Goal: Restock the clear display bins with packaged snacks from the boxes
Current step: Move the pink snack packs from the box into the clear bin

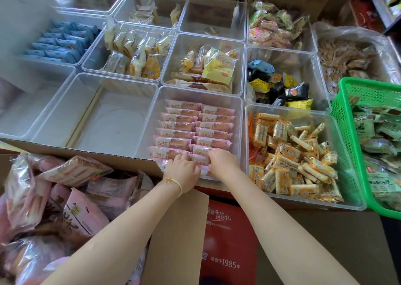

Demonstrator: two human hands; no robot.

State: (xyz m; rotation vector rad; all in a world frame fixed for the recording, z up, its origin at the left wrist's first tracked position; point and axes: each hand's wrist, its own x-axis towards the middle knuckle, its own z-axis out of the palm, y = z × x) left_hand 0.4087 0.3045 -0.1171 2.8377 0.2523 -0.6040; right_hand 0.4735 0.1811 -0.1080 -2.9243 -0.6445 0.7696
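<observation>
A clear bin [239, 119] in the front row holds two neat rows of pink packaged snacks [195, 124]. Both my hands rest at its near end. My left hand [182, 170] has its fingers curled on the nearest pink pack of the left row. My right hand [223, 161] presses on the nearest pack of the right row. A cardboard box [86, 152] at lower left is full of loose pink snack packs [76, 198].
An empty clear bin [65, 102] stands left of the pink one. A bin of orange-and-white snacks [293, 154] is on the right, then a green basket [347, 133]. Further bins behind hold blue, yellow and black packs. A red box [227, 241] sits below my arms.
</observation>
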